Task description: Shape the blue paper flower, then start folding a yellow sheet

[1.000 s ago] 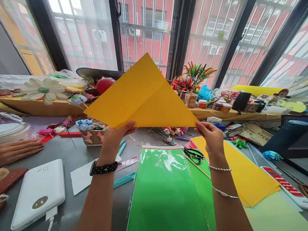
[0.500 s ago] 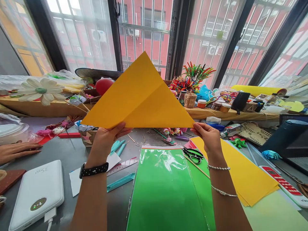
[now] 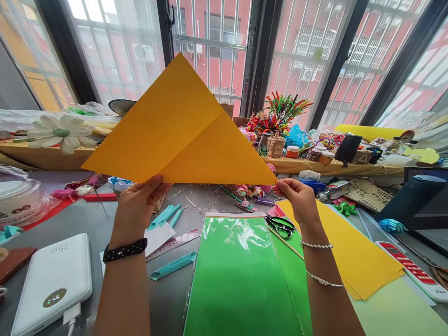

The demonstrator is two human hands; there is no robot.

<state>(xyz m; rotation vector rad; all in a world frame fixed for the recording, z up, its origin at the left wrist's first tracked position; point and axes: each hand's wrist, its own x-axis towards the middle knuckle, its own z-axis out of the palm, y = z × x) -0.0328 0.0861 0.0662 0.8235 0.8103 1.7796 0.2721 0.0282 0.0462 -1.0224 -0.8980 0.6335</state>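
Observation:
A yellow-orange sheet of paper (image 3: 182,126), folded into a large triangle with a diagonal crease, is held up above the desk with its point upward. My left hand (image 3: 142,198) pinches its lower edge, left of the middle, thumb in front and fingers behind. At the triangle's right corner, my right hand (image 3: 297,196) grips between thumb and fingers. Below the paper lies a green pack of paper (image 3: 241,275) in clear plastic. Black-handled scissors (image 3: 283,226) rest at its upper right corner, near my right forearm.
A white power bank (image 3: 52,284) with a cable sits at the left. Folded teal paper strips (image 3: 173,266) and a ruler (image 3: 175,245) lie beside the green pack. More yellow sheets (image 3: 364,256) are spread at the right. Jars (image 3: 292,151) and craft flowers line the windowsill.
My left hand has moved left, and the triangle has swung left with its point higher. My right hand has shifted slightly left. Another person's hand at the left edge is gone from view.

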